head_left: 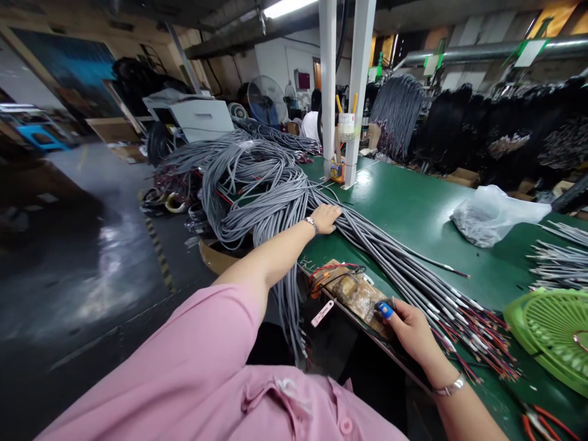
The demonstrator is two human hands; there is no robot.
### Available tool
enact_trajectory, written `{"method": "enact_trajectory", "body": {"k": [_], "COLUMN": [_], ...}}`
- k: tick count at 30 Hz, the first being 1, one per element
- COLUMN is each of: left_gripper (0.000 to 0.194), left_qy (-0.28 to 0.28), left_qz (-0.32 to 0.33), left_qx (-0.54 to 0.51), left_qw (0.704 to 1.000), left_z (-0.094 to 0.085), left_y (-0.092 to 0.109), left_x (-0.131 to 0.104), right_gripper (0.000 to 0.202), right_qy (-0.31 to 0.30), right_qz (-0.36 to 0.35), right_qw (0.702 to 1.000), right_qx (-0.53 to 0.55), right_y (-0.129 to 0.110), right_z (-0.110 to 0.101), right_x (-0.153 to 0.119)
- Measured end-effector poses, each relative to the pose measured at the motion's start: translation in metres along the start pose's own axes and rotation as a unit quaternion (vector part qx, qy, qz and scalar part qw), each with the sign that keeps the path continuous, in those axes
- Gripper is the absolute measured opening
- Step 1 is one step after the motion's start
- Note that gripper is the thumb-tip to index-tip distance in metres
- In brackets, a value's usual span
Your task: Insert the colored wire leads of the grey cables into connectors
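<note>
Grey cables (pixel 395 251) lie in a long bundle across the green table (pixel 413 190), their stripped red and black ends at the right. My left hand (pixel 325 218) rests on the bundle near the post, its fingers over the cables. At the table's front edge, my right hand (pixel 411 327) is closed, with blue on the thumb, around a small dark object that I cannot make out. Just left of it sits a worn wooden board (pixel 356 294) with a brownish lump and red and black wires. A pale tag (pixel 322 313) hangs at the edge.
A large heap of grey cables (pixel 257 165) spills over the table's left end. White posts (pixel 356 92) rise from the table. To the right are a plastic bag (pixel 491 214), a green fan (pixel 551 337) and red-handled pliers (pixel 537 422). Someone in white (pixel 310 124) is behind.
</note>
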State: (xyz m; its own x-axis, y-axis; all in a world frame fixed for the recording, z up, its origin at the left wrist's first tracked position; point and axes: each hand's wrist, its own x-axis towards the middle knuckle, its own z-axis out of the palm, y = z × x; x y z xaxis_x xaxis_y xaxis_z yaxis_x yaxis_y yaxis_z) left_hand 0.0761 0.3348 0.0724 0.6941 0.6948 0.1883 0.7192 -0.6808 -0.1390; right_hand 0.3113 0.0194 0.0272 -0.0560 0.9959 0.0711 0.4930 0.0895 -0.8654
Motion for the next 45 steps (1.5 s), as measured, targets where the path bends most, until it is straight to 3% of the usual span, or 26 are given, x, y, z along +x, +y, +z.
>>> {"method": "enact_trajectory", "body": {"k": [5, 10, 14, 17, 20, 23, 25, 27, 29, 31, 33, 35, 41, 45], "left_gripper": [0.032, 0.047, 0.049, 0.044, 0.037, 0.034, 0.032, 0.034, 0.042, 0.041, 0.032, 0.03, 0.055, 0.068], "left_qy": [-0.031, -0.059, -0.083, -0.082, -0.078, -0.037, 0.025, 0.098, 0.119, 0.022, -0.116, -0.178, -0.095, -0.062], "left_qz": [0.076, 0.087, 0.073, 0.067, 0.067, 0.054, 0.015, -0.062, -0.113, -0.061, 0.06, 0.122, 0.247, 0.26], "left_qx": [0.047, 0.007, 0.053, 0.096, 0.096, 0.053, 0.013, -0.02, -0.025, 0.002, 0.047, 0.078, 0.079, 0.09], "left_qw": [0.996, 0.994, 0.992, 0.99, 0.99, 0.996, 0.999, 0.993, 0.986, 0.998, 0.99, 0.973, 0.961, 0.959], "left_z": [-0.003, -0.004, -0.012, -0.017, -0.021, -0.032, -0.044, -0.056, -0.064, -0.065, -0.063, -0.06, -0.061, -0.055], "left_y": [-0.001, 0.016, 0.029, 0.034, 0.036, 0.031, 0.024, 0.018, 0.018, 0.024, 0.034, 0.045, 0.083, 0.099], "left_x": [0.0, -0.001, -0.002, -0.003, -0.003, 0.001, 0.006, 0.011, 0.013, 0.008, -0.003, -0.017, -0.049, -0.06], "right_gripper": [0.037, 0.039, 0.039, 0.036, 0.031, 0.031, 0.031, 0.029, 0.028, 0.027, 0.027, 0.026, 0.026, 0.026], "right_qy": [-0.003, -0.002, 0.018, 0.07, 0.176, 0.302, 0.36, 0.377, 0.357, 0.33, 0.307, 0.291, 0.283, 0.305], "right_qz": [-0.005, 0.005, 0.016, 0.009, -0.021, -0.07, -0.114, -0.16, -0.186, -0.192, -0.191, -0.19, -0.184, -0.181], "right_qw": [1.0, 1.0, 1.0, 0.997, 0.984, 0.949, 0.921, 0.905, 0.907, 0.915, 0.923, 0.929, 0.932, 0.924], "right_qx": [-0.001, 0.009, 0.01, 0.011, -0.013, -0.064, -0.095, -0.113, -0.125, -0.133, -0.134, -0.127, -0.129, -0.142], "right_y": [0.004, 0.002, 0.0, 0.003, 0.006, 0.005, 0.001, -0.005, -0.01, -0.011, -0.011, -0.01, -0.008, -0.012], "right_z": [0.0, 0.0, -0.001, -0.002, -0.009, -0.018, -0.021, -0.021, -0.018, -0.014, -0.012, -0.011, -0.013, -0.015], "right_x": [0.0, 0.001, 0.001, 0.002, 0.005, 0.005, 0.002, -0.001, -0.005, -0.006, -0.006, -0.005, -0.003, -0.005]}}
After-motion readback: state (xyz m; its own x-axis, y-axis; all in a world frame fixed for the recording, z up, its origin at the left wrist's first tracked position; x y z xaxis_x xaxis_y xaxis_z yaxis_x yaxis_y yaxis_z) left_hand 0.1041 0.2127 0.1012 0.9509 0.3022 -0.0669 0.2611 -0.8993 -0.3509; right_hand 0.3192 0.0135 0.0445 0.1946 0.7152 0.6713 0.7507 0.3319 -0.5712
